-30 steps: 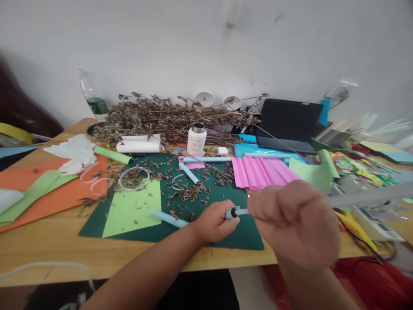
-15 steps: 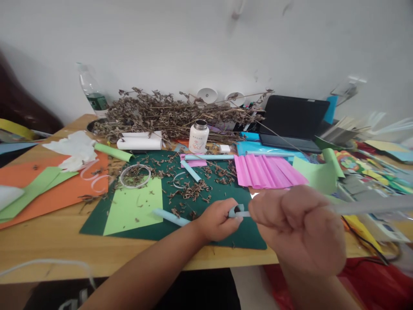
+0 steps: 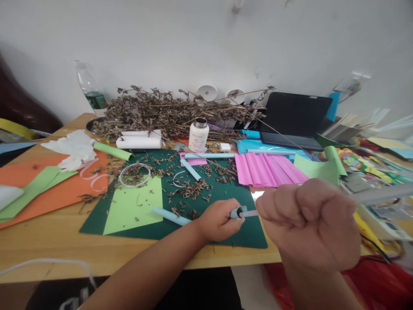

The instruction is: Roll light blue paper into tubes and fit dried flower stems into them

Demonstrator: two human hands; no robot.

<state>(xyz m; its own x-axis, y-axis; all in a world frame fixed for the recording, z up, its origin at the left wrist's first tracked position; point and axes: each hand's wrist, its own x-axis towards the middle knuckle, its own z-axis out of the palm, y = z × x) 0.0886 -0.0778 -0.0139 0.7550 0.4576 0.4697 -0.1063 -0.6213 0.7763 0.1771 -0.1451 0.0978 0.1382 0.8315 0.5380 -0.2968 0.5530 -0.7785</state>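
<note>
Tube [image 3: 234, 213] in curled left hand [image 3: 217, 221]

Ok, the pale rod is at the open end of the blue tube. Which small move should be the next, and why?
I would probably slide the pale rod gently, in line with the blue tube, moving only the right hand. The left hand grips the tube, whose opening faces the right hand, so a straight slide seems least likely to bend it.
</note>
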